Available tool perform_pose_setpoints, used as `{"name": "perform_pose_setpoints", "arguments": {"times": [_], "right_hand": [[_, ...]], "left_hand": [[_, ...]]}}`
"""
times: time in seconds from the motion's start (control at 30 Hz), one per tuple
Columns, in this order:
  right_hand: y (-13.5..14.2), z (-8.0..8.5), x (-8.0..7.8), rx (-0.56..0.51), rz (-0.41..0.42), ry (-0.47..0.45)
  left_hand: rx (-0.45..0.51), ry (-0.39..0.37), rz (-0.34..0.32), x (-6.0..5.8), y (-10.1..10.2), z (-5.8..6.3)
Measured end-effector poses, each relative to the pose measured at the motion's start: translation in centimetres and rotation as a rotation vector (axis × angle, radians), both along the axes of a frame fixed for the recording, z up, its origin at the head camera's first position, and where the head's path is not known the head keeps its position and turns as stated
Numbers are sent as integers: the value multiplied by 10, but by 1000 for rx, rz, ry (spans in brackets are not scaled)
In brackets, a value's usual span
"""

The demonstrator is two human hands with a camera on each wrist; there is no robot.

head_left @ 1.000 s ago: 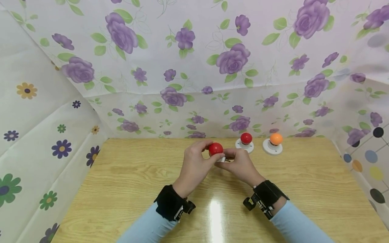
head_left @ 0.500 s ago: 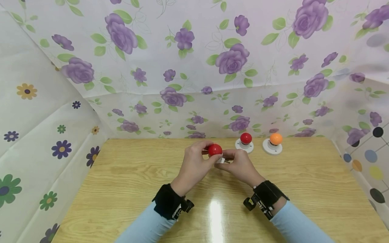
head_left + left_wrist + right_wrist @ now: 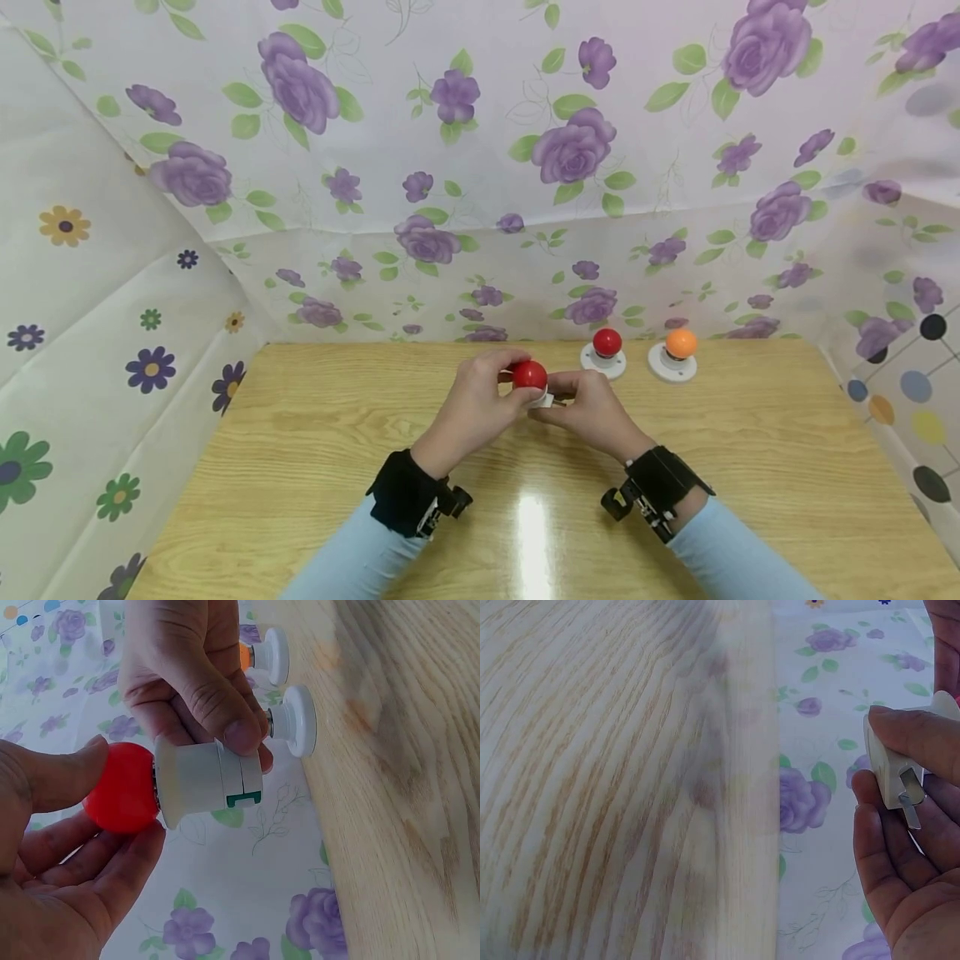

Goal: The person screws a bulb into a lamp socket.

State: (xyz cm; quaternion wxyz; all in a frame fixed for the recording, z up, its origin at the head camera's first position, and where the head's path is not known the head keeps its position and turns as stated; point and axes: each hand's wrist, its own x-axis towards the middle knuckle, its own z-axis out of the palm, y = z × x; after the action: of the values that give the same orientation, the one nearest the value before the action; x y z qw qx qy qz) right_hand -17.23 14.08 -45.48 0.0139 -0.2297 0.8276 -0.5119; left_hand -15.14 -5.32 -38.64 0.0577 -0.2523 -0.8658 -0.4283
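Observation:
A red light bulb sits in a white plug-in lamp socket, with a thin dark gap where they meet. My left hand holds the bulb between thumb and fingers. On the right, my right hand pinches the socket's plug end. Flat metal prongs stick out of that end in the right wrist view. Bulb and socket are tilted, held above the wooden table. In the left wrist view, a green piece shows on the socket's side. The right hand's other fingers curl beneath the socket.
Just behind the right hand, a second red bulb stands in a round white base. To its right is an orange bulb in a similar base. Flowered cloth hangs along the back edge.
The left hand and the bulb have shifted slightly down and to the left in the head view. The right hand stays nearly in place, still gripping the socket.

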Motion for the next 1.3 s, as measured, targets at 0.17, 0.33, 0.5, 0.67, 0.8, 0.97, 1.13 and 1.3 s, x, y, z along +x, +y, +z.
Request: {"name": "perform_pose_setpoints", "arguments": {"times": [0.17,0.33,0.5,0.67,0.8,0.97,1.13,1.3], "right_hand": [[0,0,1,-7,-19,-16],[-1,1,2,-18,-36,-22],[-1,1,2,-21,-44,-40],[-2,2,3,-24,-52,-39],[-2,1,3,-18,-52,-36],[-1,1,3,-9,-33,-9],[-1,3,2,5,-17,-6],[-1,9,4,-8,2,-26]], "left_hand": [[64,-12,10,0,1,-3],[207,-4,69,3,4,-10],[270,31,122,5,8,-15],[258,44,167,6,12,-16],[262,17,179,7,12,-15],[243,3,157,6,10,-14],[184,4,118,5,8,-12],[119,-17,57,3,5,-8]]}}
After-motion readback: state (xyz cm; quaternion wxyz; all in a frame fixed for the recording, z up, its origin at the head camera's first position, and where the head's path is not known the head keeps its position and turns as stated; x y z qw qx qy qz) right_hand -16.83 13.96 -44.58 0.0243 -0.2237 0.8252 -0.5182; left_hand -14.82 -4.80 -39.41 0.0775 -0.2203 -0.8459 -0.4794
